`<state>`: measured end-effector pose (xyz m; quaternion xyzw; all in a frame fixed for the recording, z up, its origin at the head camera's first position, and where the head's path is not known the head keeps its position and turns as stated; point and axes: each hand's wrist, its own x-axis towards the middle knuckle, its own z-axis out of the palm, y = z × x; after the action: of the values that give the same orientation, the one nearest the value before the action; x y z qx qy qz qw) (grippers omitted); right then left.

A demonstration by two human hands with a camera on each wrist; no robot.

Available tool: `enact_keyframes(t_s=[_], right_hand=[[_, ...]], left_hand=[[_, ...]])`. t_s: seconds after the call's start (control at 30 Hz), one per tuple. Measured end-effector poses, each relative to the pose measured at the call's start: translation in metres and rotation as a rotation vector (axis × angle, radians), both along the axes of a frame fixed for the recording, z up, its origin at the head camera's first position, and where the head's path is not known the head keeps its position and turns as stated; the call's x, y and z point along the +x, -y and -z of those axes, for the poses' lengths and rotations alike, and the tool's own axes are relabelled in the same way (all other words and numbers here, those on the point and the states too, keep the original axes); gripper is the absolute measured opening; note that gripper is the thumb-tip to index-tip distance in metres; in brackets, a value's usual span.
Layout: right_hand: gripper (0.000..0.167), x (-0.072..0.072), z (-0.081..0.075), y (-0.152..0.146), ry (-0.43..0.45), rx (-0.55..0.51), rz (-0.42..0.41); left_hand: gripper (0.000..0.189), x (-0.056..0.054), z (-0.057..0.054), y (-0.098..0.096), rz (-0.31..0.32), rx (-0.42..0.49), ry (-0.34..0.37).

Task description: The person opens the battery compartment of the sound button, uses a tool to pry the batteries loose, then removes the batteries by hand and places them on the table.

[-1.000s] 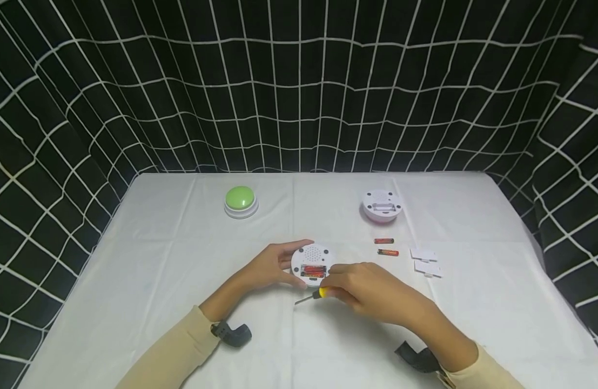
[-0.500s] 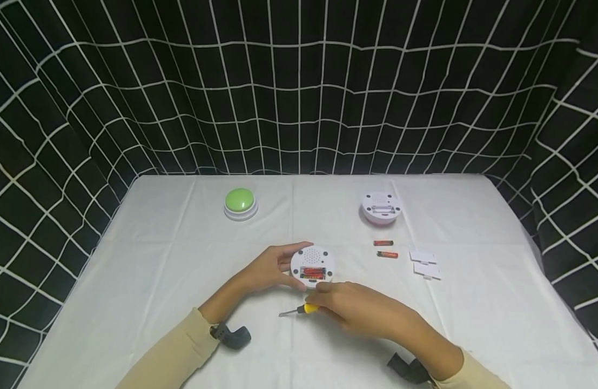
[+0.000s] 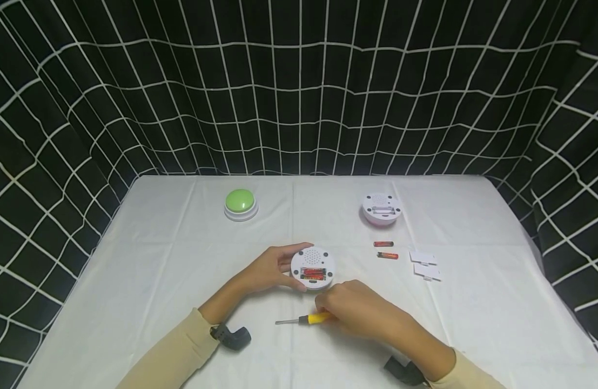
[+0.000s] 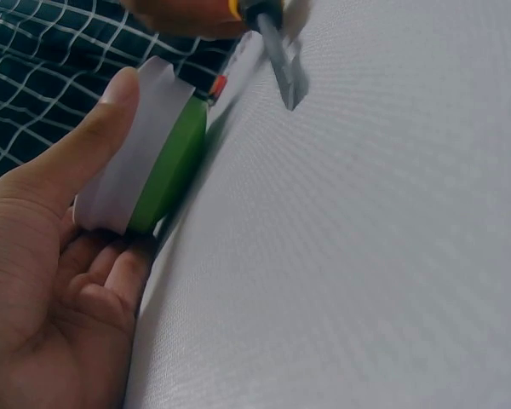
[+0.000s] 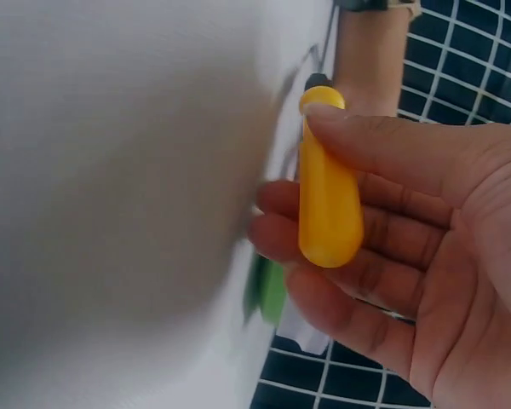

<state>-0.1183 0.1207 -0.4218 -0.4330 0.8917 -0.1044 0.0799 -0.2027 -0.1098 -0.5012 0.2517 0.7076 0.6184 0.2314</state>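
My left hand holds a round white button device by its rim, thumb on the near side. Its underside faces up, with red batteries in the uncovered compartment. In the left wrist view its green dome points down at the table. Just below and to the right, my right hand grips a screwdriver by its yellow handle, thumb and fingers around it. The metal shaft points left, and its tip is apart from the device.
A green-topped button stands upright at the back left. Another device lies upside down at the back right, its battery compartment empty. Near it lie two red batteries and two white covers on the white cloth.
My right hand has moved down from the device's right edge, toward me. The screwdriver has swung from slanting to nearly level, its tip further left. My left hand stays around the device.
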Motion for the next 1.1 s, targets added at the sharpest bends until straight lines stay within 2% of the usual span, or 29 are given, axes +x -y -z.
enact_keyframes(t_s=[0.3,0.7,0.93,1.0,1.1], right_hand=[[0.019,-0.001,0.012,0.003,-0.008,0.021,0.028],[0.024,-0.002,0.014,0.002,0.015,0.018,0.023],[0.036,-0.003,0.009,0.0,-0.018,-0.02,0.02],[0.034,-0.005,0.006,-0.001,-0.015,-0.039,0.025],[0.02,-0.006,-0.002,-0.005,-0.008,-0.082,0.045]], left_hand=[[0.094,0.0,-0.001,0.0,0.005,-0.001,-0.001],[0.094,0.001,-0.001,0.001,0.005,-0.001,0.004],[0.094,0.0,-0.001,0.001,0.007,0.006,0.011],[0.094,0.0,-0.001,0.001,0.008,0.01,0.014],[0.095,0.0,0.0,0.0,0.008,0.01,0.021]])
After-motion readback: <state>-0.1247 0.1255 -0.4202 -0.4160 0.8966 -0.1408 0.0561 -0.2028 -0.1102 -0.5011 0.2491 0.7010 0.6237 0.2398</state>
